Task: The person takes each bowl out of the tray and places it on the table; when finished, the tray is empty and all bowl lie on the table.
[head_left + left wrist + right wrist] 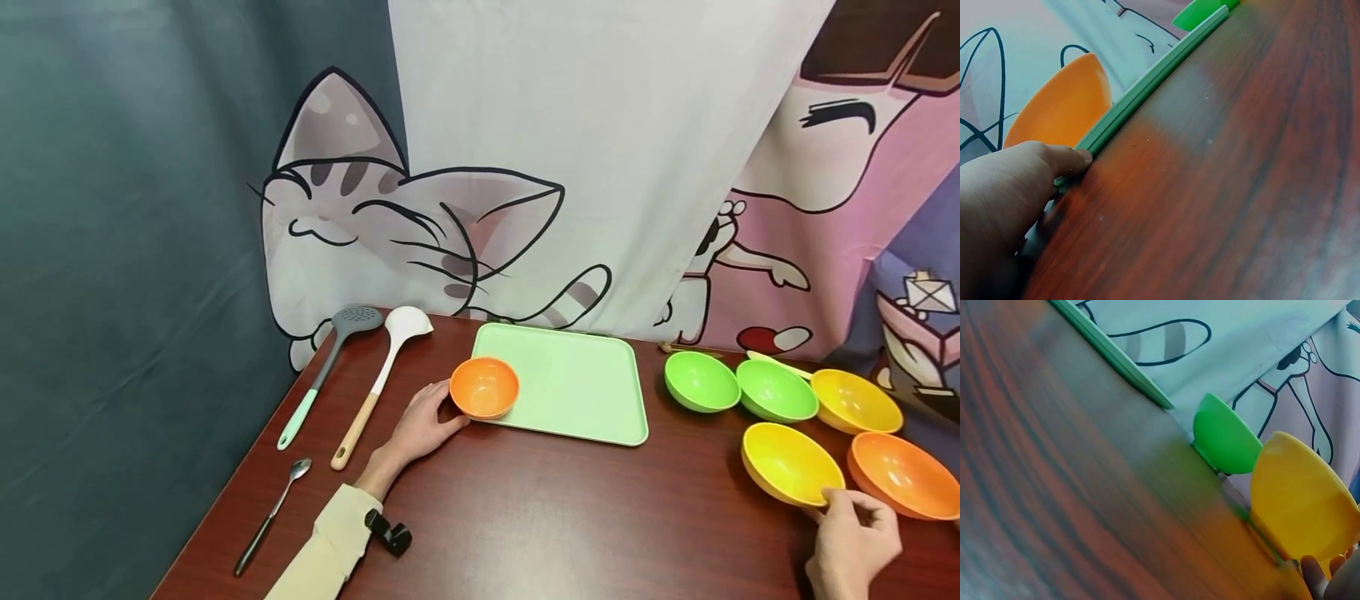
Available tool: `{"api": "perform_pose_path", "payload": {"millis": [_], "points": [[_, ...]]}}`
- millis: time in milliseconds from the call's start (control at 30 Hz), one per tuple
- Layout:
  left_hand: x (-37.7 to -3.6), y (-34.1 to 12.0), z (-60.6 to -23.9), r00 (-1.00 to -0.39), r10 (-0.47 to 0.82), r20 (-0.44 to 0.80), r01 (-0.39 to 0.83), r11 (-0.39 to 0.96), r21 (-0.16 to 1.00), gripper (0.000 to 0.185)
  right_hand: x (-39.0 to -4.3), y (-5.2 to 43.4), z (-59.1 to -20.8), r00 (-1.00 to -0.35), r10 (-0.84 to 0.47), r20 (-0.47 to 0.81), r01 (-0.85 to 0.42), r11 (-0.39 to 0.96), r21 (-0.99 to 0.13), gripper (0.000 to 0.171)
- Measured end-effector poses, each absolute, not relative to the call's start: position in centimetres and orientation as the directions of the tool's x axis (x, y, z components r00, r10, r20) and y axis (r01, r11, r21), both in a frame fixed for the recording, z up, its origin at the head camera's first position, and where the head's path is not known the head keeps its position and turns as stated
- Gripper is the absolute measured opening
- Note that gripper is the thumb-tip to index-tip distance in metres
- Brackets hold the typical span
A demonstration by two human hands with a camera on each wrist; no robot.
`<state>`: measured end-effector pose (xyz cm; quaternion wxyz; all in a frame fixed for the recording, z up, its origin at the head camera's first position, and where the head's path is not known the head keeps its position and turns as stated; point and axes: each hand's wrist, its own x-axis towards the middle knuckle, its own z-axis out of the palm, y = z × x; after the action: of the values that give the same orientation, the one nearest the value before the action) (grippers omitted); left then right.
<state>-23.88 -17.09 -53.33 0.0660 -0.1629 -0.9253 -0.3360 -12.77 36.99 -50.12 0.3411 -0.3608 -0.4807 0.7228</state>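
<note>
A small orange bowl [484,389] sits over the left front corner of a pale green tray [573,383]. Beside that bowl, my left hand [426,419] spreads its thumb and fingers, the thumb [1075,160] touching the tray's edge. In the left wrist view the other fingers are mostly hidden. On the right, my right hand [855,533] pinches the near side of a yellow bowl [791,462], thumb at the rim. Fingertips [1313,575] show by the bowl's base in the right wrist view.
Left of the tray lie a grey slotted turner [330,367], a white ladle [390,358] and a small black-handled spoon [273,517]. Two green bowls [702,382], another yellow bowl [857,402] and a larger orange bowl [907,475] crowd the right. A printed curtain [525,100] hangs behind the table.
</note>
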Motion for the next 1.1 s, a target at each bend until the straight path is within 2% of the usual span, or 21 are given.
{"api": "perform_pose_path", "payload": {"millis": [200, 400, 533, 800, 967, 1100], "points": [[-24.0, -17.2, -53.2, -0.935, 0.267, 0.232, 0.354, 0.722, 0.595, 0.067, -13.1, 37.4, -50.3, -0.45, 0.872, -0.19, -0.104, -0.263, -0.959, 0.02], [-24.1, -16.8, -53.2, -0.929, 0.277, 0.247, 0.371, 0.72, 0.586, 0.066, -13.2, 37.8, -50.3, -0.401, 0.89, -0.219, -0.098, -0.279, -0.955, 0.022], [-23.8, -17.0, -53.1, -0.934, 0.265, 0.238, 0.356, 0.714, 0.603, 0.067, -13.3, 37.7, -50.3, -0.408, 0.884, -0.229, -0.095, -0.291, -0.952, 0.022], [-23.9, -17.4, -52.9, -0.938, 0.259, 0.231, 0.347, 0.728, 0.592, 0.067, -13.3, 37.2, -49.7, -0.423, 0.868, -0.261, -0.18, -0.363, -0.914, 0.018], [-24.0, -17.3, -52.8, -0.933, 0.264, 0.245, 0.36, 0.725, 0.588, 0.067, -12.9, 36.9, -49.6, -0.376, 0.887, -0.269, -0.106, -0.329, -0.938, 0.016], [-23.6, -17.4, -53.2, -0.938, 0.258, 0.232, 0.347, 0.731, 0.587, 0.066, -12.0, 35.9, -49.5, -0.331, 0.897, -0.292, 0.039, -0.296, -0.954, 0.018]]}}
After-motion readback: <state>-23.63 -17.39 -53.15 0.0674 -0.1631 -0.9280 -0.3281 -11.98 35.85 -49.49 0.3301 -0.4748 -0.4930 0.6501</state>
